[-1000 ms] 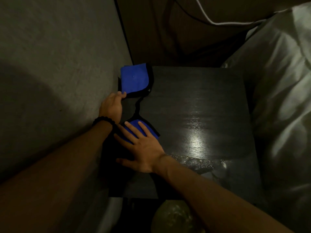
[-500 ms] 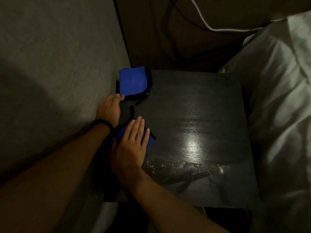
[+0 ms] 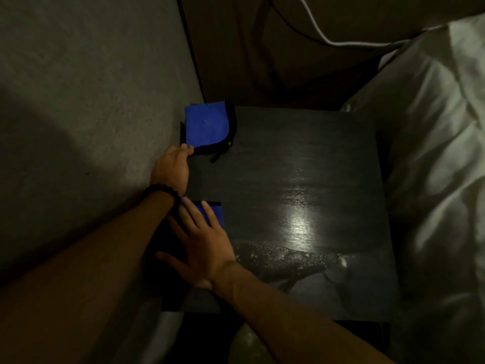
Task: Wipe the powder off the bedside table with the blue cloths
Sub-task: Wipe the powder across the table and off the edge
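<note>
A dark bedside table (image 3: pixel 301 158) fills the middle of the head view. White powder (image 3: pixel 278 256) lies in a streak across its near part. A folded blue cloth with black edging (image 3: pixel 207 126) sits at the far left corner, and my left hand (image 3: pixel 172 168) pinches its near edge between the fingertips. A second blue cloth (image 3: pixel 216 212) lies on the near left part of the table, mostly hidden under my right hand (image 3: pixel 200 245), which presses flat on it with the fingers spread.
A grey wall (image 3: pixel 86 106) runs along the table's left side. White bedding (image 3: pixel 433 179) presses against the right edge. A white cable (image 3: pixel 322 35) hangs behind the table. A pale rounded object (image 3: pixel 249 348) shows below the front edge.
My right hand slid the near cloth left and toward me, off the powder streak. My left hand stayed on the far cloth's edge.
</note>
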A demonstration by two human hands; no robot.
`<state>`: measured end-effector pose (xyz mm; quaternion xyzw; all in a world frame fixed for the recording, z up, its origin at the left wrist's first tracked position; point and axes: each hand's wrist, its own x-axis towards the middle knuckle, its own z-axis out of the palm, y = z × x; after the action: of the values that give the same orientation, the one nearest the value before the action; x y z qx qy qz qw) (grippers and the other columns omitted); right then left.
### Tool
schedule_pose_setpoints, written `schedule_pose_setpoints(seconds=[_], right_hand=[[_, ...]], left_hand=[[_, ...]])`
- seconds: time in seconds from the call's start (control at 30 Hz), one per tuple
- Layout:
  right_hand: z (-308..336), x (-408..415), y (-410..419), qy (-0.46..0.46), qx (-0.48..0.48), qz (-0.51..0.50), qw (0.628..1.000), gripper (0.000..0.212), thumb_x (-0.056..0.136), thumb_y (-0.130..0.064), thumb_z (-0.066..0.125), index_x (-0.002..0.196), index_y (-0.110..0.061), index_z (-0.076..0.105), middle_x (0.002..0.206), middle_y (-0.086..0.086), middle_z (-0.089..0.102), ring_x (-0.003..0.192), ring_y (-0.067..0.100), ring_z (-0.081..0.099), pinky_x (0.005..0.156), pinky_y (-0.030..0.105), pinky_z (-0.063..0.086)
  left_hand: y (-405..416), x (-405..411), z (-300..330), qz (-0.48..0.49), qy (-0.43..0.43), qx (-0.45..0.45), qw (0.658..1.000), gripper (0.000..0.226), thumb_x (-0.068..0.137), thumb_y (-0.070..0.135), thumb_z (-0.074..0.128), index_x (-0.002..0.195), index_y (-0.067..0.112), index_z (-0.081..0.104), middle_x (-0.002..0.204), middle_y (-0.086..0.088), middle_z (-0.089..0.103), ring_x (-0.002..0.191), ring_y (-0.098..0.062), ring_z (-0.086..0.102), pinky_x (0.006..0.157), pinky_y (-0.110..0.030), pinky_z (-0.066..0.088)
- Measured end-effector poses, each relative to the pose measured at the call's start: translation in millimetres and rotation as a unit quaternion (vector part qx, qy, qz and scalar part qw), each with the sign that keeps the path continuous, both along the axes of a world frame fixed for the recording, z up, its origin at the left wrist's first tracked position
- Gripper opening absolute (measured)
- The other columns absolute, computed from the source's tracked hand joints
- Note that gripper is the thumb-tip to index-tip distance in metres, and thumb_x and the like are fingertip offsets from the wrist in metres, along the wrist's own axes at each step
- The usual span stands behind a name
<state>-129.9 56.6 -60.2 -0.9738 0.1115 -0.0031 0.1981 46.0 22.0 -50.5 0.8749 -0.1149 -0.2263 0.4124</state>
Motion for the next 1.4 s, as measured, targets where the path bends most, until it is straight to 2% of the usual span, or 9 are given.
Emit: schedule_pose_setpoints(seconds=[0.17, 0.3, 0.4, 0.53, 0.63, 0.8, 0.9, 1.0, 1.4], right_hand=[[-2.0, -26.7, -12.0, -0.034, 0.006, 0.086, 0.996, 0.073, 0.099, -0.063, 0.045, 0.159, -0.023, 0.031, 0.168, 0.006, 0.023, 0.157, 0.021, 0.002, 0.126, 0.050, 0.001], [-2.8, -47.0, -22.1, -0.016, -0.023, 0.134, 0.991, 0.072, 0.099, -0.065, 0.043, 0.159, -0.027, 0.030, 0.170, 0.004, 0.017, 0.157, 0.019, -0.003, 0.126, 0.047, -0.005], [-3.4, -62.8, -27.7, 0.001, -0.032, 0.152, 0.988, 0.075, 0.098, -0.067, 0.041, 0.160, -0.027, 0.028, 0.170, 0.005, 0.014, 0.157, 0.021, -0.004, 0.126, 0.049, -0.003], [-3.2, -84.7, -36.2, 0.019, -0.032, 0.147, 0.989, 0.080, 0.096, -0.072, 0.039, 0.160, -0.026, 0.025, 0.170, 0.007, 0.011, 0.157, 0.021, -0.004, 0.126, 0.051, -0.001], [-1.5, -100.4, -45.2, 0.036, -0.038, 0.139, 0.989, 0.081, 0.096, -0.074, 0.032, 0.161, -0.025, 0.023, 0.171, 0.008, 0.006, 0.157, 0.022, -0.008, 0.125, 0.051, -0.004], [2.2, -125.5, -59.4, 0.047, -0.048, 0.116, 0.991, 0.084, 0.096, -0.075, 0.030, 0.162, -0.024, 0.021, 0.171, 0.008, 0.004, 0.157, 0.022, -0.007, 0.125, 0.049, -0.006], [5.7, -138.2, -69.7, 0.059, -0.050, 0.109, 0.991, 0.086, 0.095, -0.075, 0.031, 0.163, -0.025, 0.017, 0.171, 0.007, 0.003, 0.157, 0.022, -0.007, 0.125, 0.049, -0.005], [7.8, -150.7, -80.3, 0.068, -0.053, 0.103, 0.991, 0.087, 0.094, -0.077, 0.030, 0.163, -0.025, 0.014, 0.171, 0.007, 0.002, 0.157, 0.022, -0.007, 0.125, 0.049, -0.006], [4.4, -205.3, -129.4, 0.092, -0.076, 0.030, 0.992, 0.076, 0.101, -0.064, 0.027, 0.164, -0.024, 0.010, 0.171, 0.007, 0.002, 0.158, 0.023, -0.003, 0.124, 0.052, 0.006]], left_hand=[[0.5, -3.0, 0.4, -0.002, 0.001, 0.011, 1.000, 0.037, 0.096, 0.046, 0.044, 0.116, 0.020, 0.060, 0.108, 0.008, 0.053, 0.099, -0.012, 0.049, 0.085, -0.030, 0.033], [2.5, -8.1, 1.2, -0.014, -0.021, 0.027, 0.999, 0.040, 0.096, 0.052, 0.035, 0.107, 0.023, 0.060, 0.105, 0.004, 0.057, 0.097, -0.016, 0.052, 0.083, -0.031, 0.034], [2.2, -11.9, 3.0, -0.006, -0.035, 0.036, 0.999, 0.050, 0.096, 0.054, 0.031, 0.116, 0.019, 0.062, 0.109, 0.001, 0.059, 0.096, -0.017, 0.052, 0.083, -0.031, 0.034], [1.5, -13.1, 3.5, -0.017, -0.053, 0.050, 0.997, 0.051, 0.099, 0.050, 0.029, 0.122, 0.016, 0.060, 0.123, -0.009, 0.060, 0.108, -0.024, 0.054, 0.088, -0.029, 0.034], [1.8, -17.8, 4.1, -0.029, -0.079, 0.034, 0.996, 0.050, 0.102, 0.045, 0.029, 0.120, 0.012, 0.060, 0.123, -0.011, 0.060, 0.105, -0.019, 0.052, 0.088, -0.026, 0.031], [1.1, -30.1, 3.2, -0.056, -0.099, 0.036, 0.993, 0.044, 0.102, 0.044, 0.029, 0.109, 0.009, 0.056, 0.123, -0.017, 0.052, 0.112, -0.033, 0.050, 0.100, -0.042, 0.038], [-0.5, -36.8, 2.2, -0.085, -0.128, 0.070, 0.986, 0.052, 0.102, 0.044, 0.025, 0.129, 0.007, 0.050, 0.133, -0.020, 0.046, 0.121, -0.037, 0.045, 0.109, -0.046, 0.032], [-2.1, -39.7, 1.7, -0.086, -0.134, 0.081, 0.984, 0.051, 0.103, 0.043, 0.025, 0.143, 0.014, 0.039, 0.143, -0.018, 0.037, 0.130, -0.035, 0.038, 0.111, -0.043, 0.027], [1.8, -49.5, 6.6, -0.078, -0.084, 0.088, 0.990, 0.054, 0.103, 0.047, 0.020, 0.151, 0.024, 0.025, 0.156, -0.009, 0.023, 0.141, -0.029, 0.026, 0.118, -0.043, 0.019]])
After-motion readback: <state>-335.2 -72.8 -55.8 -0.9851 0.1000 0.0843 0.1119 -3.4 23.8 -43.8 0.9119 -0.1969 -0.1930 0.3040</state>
